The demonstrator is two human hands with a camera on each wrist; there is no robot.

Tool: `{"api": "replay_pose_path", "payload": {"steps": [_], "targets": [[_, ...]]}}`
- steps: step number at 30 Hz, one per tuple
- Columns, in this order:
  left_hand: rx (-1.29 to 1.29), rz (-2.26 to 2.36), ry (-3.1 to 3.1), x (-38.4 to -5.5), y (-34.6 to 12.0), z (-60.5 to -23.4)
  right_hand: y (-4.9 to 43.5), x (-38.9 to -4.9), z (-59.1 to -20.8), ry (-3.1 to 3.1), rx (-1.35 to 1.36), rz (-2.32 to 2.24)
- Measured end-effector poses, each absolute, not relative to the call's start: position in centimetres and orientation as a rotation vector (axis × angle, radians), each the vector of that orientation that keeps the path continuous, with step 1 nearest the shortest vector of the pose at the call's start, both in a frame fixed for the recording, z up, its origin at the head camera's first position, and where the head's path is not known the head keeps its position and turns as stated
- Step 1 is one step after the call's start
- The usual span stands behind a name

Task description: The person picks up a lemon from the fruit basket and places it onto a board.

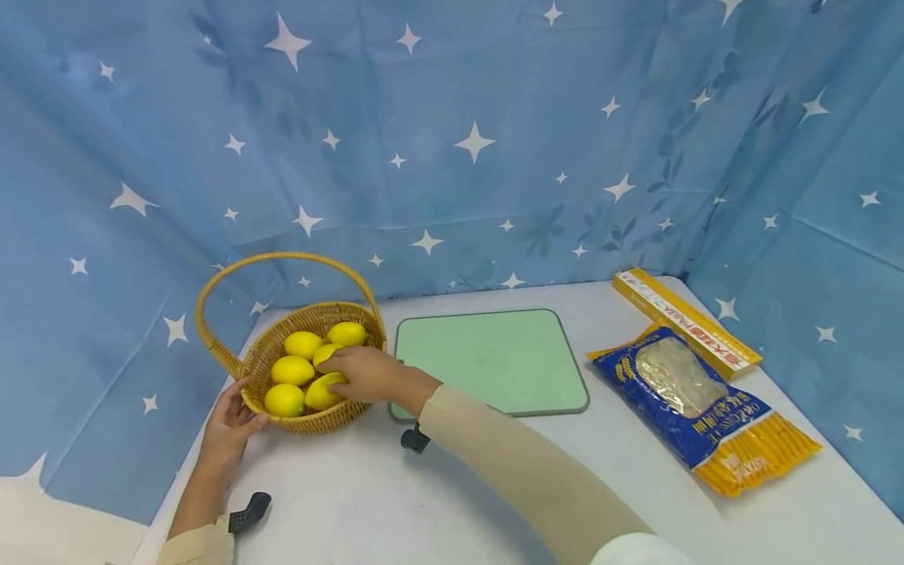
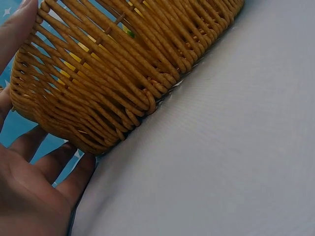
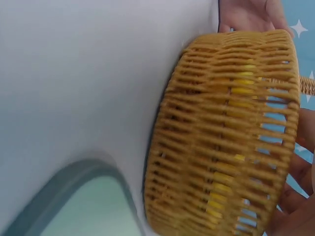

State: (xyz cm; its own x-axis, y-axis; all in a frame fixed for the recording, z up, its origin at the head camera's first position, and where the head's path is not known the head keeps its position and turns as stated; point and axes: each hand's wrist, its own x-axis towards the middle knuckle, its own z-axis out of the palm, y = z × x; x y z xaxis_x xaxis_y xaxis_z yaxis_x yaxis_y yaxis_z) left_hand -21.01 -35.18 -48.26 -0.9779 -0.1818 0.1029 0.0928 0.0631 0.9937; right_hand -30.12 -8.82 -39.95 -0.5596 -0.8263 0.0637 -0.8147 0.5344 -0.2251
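Observation:
A woven wicker basket (image 1: 319, 424) with a tall arched handle stands at the left of the table, holding several yellow lemons (image 1: 286, 400). At its left side my left hand (image 1: 228, 428) grips the rim, thumb toward the front and fingers along the outer wall. My right hand (image 1: 370, 375) reaches over the right rim into the basket. Its fingers touch the lemons at the right, partly covering a lemon (image 1: 323, 392) near the front; whether they pinch it cannot be made out. In the right wrist view, the basket wall (image 3: 221, 132) stands in front of the fingers.
Right of the basket lies a pale green cutting board (image 1: 487, 361) with a grey edge, the right forearm passing over its near corner. Farther right are a blue and yellow noodle bag (image 1: 678, 384) and a yellow pasta box (image 1: 688, 323). Starry blue curtains (image 1: 452, 188) enclose the white table.

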Motion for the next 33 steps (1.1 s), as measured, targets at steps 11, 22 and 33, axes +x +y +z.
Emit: {"api": "replay_pose_path", "payload": {"steps": [11,22,33], "targets": [[0.094,-2.022,-2.12,-20.9,-35.2,-48.4,-11.3,-30.4,-40.6,2.661,-1.342,-0.267],[0.075,-1.993,-2.128,-21.4,-34.7,-48.9,-11.5,-31.0,-41.0,2.65,-1.252,-0.303],[0.0,-2.028,-2.106,-20.9,-35.6,-48.4,-13.0,-31.1,-40.4,2.579,-1.172,-0.357]]}}
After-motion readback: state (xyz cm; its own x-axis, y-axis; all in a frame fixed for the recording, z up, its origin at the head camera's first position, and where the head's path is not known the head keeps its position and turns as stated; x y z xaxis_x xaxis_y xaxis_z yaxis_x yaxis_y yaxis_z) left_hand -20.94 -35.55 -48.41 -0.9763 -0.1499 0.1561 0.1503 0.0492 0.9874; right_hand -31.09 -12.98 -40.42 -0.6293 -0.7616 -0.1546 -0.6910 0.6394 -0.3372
